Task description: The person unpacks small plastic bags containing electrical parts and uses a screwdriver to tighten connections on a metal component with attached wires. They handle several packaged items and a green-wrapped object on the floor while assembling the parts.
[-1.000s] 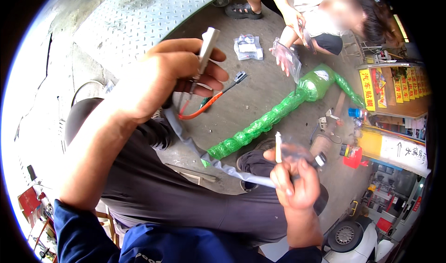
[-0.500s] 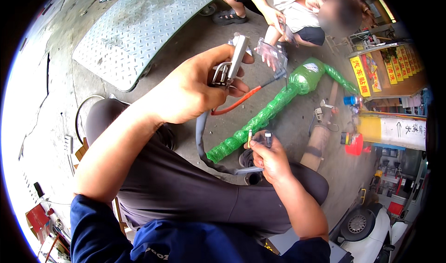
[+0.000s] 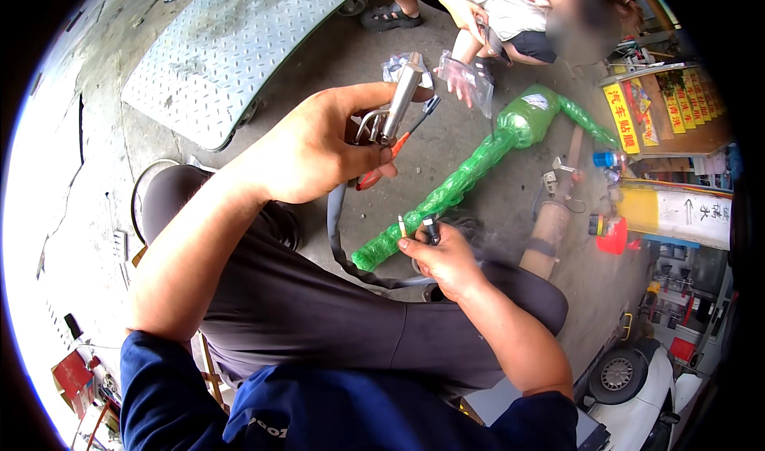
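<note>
My left hand (image 3: 315, 148) grips a silver metal cylinder (image 3: 402, 96) with thin bent metal tubes at its lower end. An orange-red cable (image 3: 368, 180) passes by its fingers and ends in a dark connector (image 3: 431, 105). My right hand (image 3: 448, 266) is closed on the end of a grey sleeved cable bundle. From its fingers stick up a brass-tipped connector (image 3: 402, 226) and a black connector (image 3: 431, 228). The grey sleeve (image 3: 338, 221) curves between both hands above the floor. Beyond the right hand lies a long object in green bubble wrap (image 3: 470, 172), with a bulging far end.
Another person (image 3: 498, 1) crouches opposite, a hand near a clear plastic bag (image 3: 468, 80). A diamond-plate metal platform (image 3: 231, 60) stands far left. To the right are a brown tube (image 3: 546, 232), a red container (image 3: 612, 236), a shelf with yellow signs (image 3: 677, 108) and a white car (image 3: 637, 387).
My right hand has moved left and slightly up, bringing its connectors nearer the metal cylinder. In my left hand the cylinder is tilted more, and the orange-red cable's end has swung left and up.
</note>
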Demonstrator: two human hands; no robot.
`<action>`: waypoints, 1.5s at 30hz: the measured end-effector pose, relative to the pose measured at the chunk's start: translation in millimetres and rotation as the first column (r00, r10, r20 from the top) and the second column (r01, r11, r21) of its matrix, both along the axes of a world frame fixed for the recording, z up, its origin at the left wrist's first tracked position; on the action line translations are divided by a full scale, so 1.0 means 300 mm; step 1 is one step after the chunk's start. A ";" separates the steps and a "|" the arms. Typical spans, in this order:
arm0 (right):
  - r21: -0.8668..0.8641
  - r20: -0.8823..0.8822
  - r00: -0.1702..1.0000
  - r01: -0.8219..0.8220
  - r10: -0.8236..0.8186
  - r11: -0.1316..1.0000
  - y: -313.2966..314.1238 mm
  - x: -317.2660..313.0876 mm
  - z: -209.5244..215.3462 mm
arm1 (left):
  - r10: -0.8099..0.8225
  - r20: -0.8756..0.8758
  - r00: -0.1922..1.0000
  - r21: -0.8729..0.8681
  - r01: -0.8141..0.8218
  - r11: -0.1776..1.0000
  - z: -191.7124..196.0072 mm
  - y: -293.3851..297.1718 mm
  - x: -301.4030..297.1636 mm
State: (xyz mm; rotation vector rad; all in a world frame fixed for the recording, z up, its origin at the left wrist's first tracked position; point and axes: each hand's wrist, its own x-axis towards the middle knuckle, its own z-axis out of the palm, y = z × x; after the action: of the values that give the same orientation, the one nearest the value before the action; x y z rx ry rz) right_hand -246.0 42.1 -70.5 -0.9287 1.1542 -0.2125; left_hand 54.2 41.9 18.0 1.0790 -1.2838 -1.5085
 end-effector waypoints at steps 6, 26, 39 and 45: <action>-0.060 -0.002 1.000 -0.022 0.022 0.998 0.011 0.026 0.031 | -0.049 -0.178 0.983 -0.019 0.047 0.999 -0.031 -0.005 -0.002; -0.068 0.053 0.998 0.032 -0.028 0.997 0.024 -0.021 0.057 | 0.093 -0.212 0.973 0.062 -0.081 0.995 -0.010 -0.028 -0.022; -0.076 0.123 0.979 0.170 -0.160 0.983 -0.001 -0.022 0.117 | 0.183 -0.280 0.942 0.131 -0.151 0.980 -0.071 -0.041 -0.026; -0.076 0.149 0.975 0.178 -0.165 0.981 -0.007 -0.017 0.132 | 0.164 -0.284 0.945 0.129 -0.132 0.983 -0.056 -0.026 -0.023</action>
State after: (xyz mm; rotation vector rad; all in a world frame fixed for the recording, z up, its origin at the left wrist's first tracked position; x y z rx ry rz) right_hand -251.2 39.8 -30.8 -0.8771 1.0999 -0.4664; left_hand 47.3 33.9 1.2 0.9540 -0.9051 -1.5690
